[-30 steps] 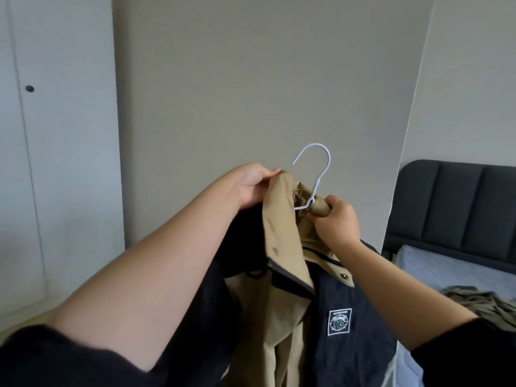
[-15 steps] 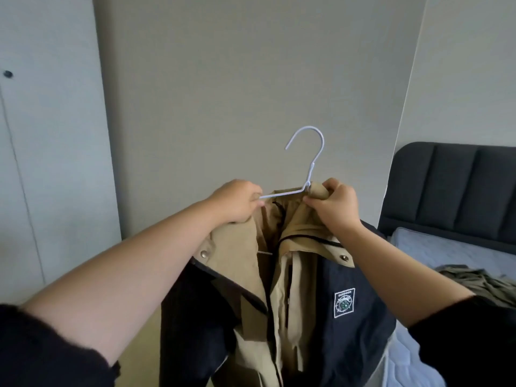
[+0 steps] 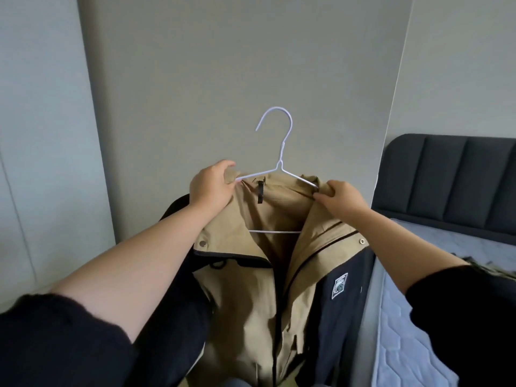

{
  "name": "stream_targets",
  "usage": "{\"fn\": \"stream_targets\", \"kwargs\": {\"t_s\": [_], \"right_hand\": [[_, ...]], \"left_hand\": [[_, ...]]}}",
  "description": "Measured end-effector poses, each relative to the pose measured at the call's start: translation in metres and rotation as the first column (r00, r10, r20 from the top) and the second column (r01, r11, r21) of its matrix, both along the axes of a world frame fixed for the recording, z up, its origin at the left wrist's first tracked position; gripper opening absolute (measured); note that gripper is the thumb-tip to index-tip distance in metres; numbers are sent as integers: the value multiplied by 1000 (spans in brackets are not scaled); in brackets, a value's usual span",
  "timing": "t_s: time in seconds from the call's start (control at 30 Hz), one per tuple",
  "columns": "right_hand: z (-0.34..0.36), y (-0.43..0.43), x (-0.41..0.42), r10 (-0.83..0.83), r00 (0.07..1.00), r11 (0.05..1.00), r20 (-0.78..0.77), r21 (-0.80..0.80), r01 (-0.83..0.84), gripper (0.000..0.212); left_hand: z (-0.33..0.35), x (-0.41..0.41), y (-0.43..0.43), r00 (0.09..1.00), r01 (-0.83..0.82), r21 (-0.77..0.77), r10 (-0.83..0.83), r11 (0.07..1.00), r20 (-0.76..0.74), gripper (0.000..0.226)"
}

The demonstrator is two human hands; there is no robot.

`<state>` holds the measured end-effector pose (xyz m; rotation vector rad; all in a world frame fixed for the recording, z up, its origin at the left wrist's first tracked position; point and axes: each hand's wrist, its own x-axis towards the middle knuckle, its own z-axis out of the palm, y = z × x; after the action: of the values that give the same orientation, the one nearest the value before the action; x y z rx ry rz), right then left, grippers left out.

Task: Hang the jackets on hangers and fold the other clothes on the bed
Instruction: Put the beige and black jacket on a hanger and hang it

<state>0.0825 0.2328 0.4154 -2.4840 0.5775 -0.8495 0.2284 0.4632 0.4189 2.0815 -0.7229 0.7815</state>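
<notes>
The jacket (image 3: 251,289) is now spread over the hanger (image 3: 280,163), shoulders gripped by left hand (image 3: 210,188) and right hand (image 3: 342,198); hanging seems nearly finished.

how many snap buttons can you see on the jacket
2: one snap below the left hand, another snap below the right hand, both on the jacket collar. More may be hidden in folds.
</notes>
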Motion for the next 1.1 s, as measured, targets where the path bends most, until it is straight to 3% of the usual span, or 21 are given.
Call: {"fn": "stream_targets", "kwargs": {"t_s": [0.1,0.23,0.3,0.37,0.43,0.57,0.7,0.93,1.1], "right_hand": [[2,-4,-1,-150,980,988,131,48,145,22],[15,-13,-24,-310,910,951,274,98,294,13],[29,-17,-41,-360,858,932,366,110,345,13],[45,-22,-59,-407,806,911,430,132,390,11],[61,-27,-81,-448,758,889,473,151,432,9],[94,-32,-132,-528,667,827,526,140,544,5],[128,-28,-191,-570,571,762,590,120,637,16],[172,-30,-274,-615,418,616,669,76,784,27],[142,-55,-304,-623,408,562,668,18,827,22]], "left_hand": [[0,-4,-14,994,54,41,-49,998,-98,39],[24,-4,-24,886,346,-20,-334,938,-322,31],[43,-9,-29,881,381,72,-338,922,-332,27],[63,-21,-38,937,304,218,-250,928,-243,16],[86,-41,-50,974,222,285,-197,933,-114,20],[130,-90,-74,975,118,305,-169,945,145,17],[161,-138,-93,926,80,254,-167,964,340,13],[188,-208,-133,871,117,190,-192,975,452,18],[146,-225,-178,874,233,212,-300,949,383,23]]}}
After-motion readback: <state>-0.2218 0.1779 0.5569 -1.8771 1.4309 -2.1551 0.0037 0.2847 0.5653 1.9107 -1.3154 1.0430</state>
